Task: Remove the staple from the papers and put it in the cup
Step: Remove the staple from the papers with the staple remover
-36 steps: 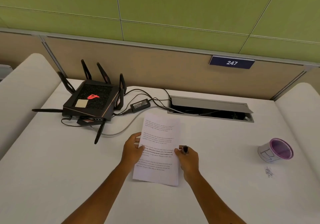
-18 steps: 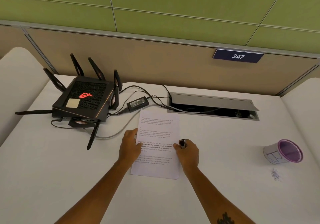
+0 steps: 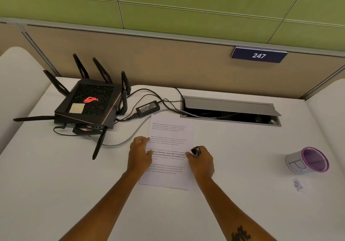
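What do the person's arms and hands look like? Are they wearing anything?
Both arms are bare, with no sleeves in view. The left hand and right hand wear no gloves, and no rings or watch show. The right forearm carries a dark tattoo near the frame's bottom edge.

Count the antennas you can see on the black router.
7 on the router: four upright along its back edge, one slanting out at the back left, one flat along the desk to the left, one pointing forward off the front corner. Others may be hidden behind the body.

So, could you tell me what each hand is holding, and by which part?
Right hand grips a staple remover by its rear; left hand rests on the papers' left edge.
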`<action>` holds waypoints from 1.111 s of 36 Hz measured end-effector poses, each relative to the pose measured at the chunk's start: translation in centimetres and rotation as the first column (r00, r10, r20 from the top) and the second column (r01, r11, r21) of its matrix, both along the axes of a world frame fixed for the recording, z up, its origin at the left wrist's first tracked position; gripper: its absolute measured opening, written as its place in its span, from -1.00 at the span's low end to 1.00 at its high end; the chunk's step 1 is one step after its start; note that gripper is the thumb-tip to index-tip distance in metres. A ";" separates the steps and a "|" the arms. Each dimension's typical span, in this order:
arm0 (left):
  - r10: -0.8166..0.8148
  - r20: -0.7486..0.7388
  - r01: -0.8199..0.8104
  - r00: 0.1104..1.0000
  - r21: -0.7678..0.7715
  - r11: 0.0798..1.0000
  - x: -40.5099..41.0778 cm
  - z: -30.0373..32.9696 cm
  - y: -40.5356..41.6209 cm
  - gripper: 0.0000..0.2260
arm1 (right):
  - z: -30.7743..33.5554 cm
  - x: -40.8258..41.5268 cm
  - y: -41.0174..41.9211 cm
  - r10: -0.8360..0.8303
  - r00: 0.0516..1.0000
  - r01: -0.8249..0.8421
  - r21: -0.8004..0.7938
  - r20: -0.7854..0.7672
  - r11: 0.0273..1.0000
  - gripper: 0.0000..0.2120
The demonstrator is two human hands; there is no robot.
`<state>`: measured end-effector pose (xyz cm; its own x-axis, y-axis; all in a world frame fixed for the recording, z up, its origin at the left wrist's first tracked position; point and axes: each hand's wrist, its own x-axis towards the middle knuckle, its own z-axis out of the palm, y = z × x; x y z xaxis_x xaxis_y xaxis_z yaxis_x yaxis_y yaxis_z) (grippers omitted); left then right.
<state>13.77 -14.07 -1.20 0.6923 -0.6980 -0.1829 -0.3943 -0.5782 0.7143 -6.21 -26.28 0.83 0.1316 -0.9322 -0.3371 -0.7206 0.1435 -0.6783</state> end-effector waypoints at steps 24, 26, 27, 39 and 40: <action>-0.024 0.193 0.019 0.981 0.027 0.999 -4.5 1.5 3.3 -0.32 | 0.3 -5.0 -0.8 0.123 0.953 -0.132 0.014 0.275 0.991 -0.55; -0.041 0.227 0.037 0.973 0.020 0.999 -5.6 1.1 3.9 -0.29 | 0.5 -6.0 -1.3 0.173 0.962 -0.167 -0.042 0.213 0.985 -0.58; -0.052 0.244 0.049 0.968 0.016 0.999 -6.1 0.8 4.2 -0.27 | 0.6 -6.5 -1.6 0.198 0.964 -0.188 -0.070 0.179 0.980 -0.59; -0.195 0.289 0.191 0.937 0.042 0.981 -12.9 -1.2 5.2 -0.27 | 0.6 -13.2 -7.6 0.393 0.916 -0.402 -0.247 -0.085 0.882 -0.62; -0.202 0.287 0.197 0.936 0.046 0.979 -13.4 -1.2 5.2 -0.26 | 0.4 -13.8 -8.3 0.411 0.904 -0.427 -0.262 -0.119 0.865 -0.62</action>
